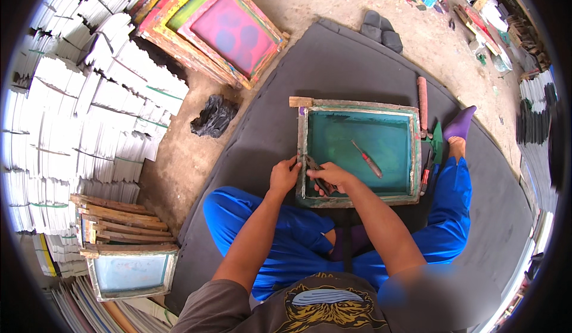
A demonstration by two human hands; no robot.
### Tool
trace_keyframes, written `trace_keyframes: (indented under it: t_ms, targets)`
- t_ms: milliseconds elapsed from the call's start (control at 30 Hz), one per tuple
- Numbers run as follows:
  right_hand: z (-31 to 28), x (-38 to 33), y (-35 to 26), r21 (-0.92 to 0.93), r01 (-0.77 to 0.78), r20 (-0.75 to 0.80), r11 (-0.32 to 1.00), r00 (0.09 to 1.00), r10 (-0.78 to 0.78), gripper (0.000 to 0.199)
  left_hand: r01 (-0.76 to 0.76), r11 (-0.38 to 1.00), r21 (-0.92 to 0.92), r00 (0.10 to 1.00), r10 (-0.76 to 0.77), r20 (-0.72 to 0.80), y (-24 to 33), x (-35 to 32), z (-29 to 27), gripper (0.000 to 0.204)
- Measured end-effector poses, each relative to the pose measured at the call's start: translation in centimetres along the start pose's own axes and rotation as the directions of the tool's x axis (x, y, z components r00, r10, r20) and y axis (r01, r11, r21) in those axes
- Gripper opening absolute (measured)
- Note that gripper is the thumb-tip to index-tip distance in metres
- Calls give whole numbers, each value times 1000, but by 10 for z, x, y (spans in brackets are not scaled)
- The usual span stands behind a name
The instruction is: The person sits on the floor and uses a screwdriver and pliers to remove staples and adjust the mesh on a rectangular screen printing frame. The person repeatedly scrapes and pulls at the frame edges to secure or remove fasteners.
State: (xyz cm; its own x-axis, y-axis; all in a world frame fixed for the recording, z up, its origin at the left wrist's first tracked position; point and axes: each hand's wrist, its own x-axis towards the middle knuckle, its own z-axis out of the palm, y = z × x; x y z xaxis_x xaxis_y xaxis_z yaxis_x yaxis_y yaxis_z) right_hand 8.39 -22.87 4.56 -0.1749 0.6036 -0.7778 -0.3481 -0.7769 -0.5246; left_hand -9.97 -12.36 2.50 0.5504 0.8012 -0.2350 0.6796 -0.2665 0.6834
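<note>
On a broad grey mat (250,124), a wooden frame (415,154), lying flat; at its left rail, some close hand-tool work apparently in progress, perhaps prying or pulling at something too small to make out. Left grip (284,175) with fingertips against that rail, pinching or merely resting, impossible to tell; right grip (332,175) closed around dark pliers (312,164), head toward the rail. Called for next, in all likelihood: a steady brace from the left, a firm bite on the right, and care to keep metal off the teal mesh (333,139).

As for materials, first the mat: matte, padded, seamed along its edge. Then the frame: rectangular, rails rough, worn and smeared with paint, a wooden stub jutting past the upper left corner. Inside, the mesh: thin, taut-looking, blotched paler green toward the middle. Just beyond the right rail, a tool with a long, rounded, reddish handle (423,100). Slimmest of all, lying loose on the mesh, a screwdriver (370,163), thin-shafted, red at the handle.
</note>
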Motion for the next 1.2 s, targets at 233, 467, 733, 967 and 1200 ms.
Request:
trace_keyframes:
  t_ms: [233, 467, 733, 967, 1200]
  targets:
    - [-2, 12, 24, -131, 292, -51, 947, 952, -300, 13, -23, 999, -29, 1000, 23, -8, -9, 3, 8, 39]
    - [22, -1, 3, -517, 79, -311, 852, 910, -273, 20, -2, 999, -33, 1000, 2, 12, -12, 2, 6, 39]
    - [30, -2, 12, -777, 37, -398, 629, 745, -535, 28, 14, 998, -57, 1000, -13, 12, -14, 5, 6, 39]
    - [3, -6, -8, -441, 64, -108, 895, 986, -124, 33, 64, 992, -107, 998, -60, 35, -15, 6, 9, 40]
    - [-14, 0, -17, -195, -9, 30, 981, 999, 15, 44, 47, 989, -139, 999, -45, 18, -19, 6, 11, 40]
